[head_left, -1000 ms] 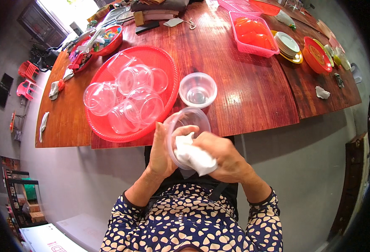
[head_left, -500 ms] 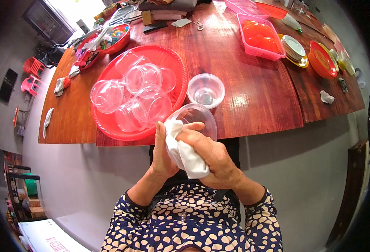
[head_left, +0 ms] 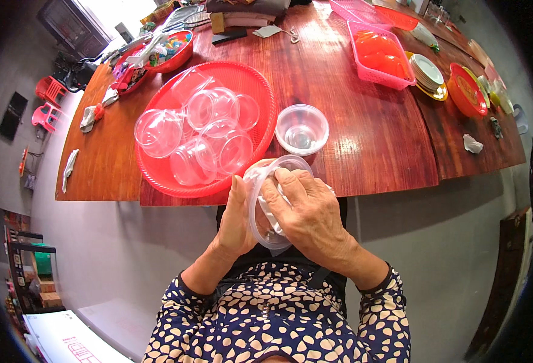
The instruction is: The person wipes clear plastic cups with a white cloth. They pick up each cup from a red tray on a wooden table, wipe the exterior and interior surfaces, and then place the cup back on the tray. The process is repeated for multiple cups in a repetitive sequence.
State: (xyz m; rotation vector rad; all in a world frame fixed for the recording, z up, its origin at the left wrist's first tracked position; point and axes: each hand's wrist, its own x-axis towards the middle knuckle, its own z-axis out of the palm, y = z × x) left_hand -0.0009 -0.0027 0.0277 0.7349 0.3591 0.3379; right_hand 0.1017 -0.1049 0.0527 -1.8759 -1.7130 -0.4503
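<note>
Close to my body, just past the table's front edge, a clear plastic bowl is tilted with its mouth toward the right. My left hand grips it from the left, thumb up along the side and fingers partly hidden behind it. Bunched in my right hand is a white cloth, pressed against the inside of the bowl. On the table beyond stands a clear plastic container, upright. Left of it, a round red tray carries several similar clear bowls, lying at various angles.
Red bowls of small items stand at the far left. Toward the right are a pink basket with orange-red things, stacked white plates, a red oval dish and a crumpled tissue. Folded cloths lie at the back.
The cloth has moved from the bowl's near outer side and rim into its inside, with my right hand. The bowl has turned its mouth rightward and come slightly nearer my body.
</note>
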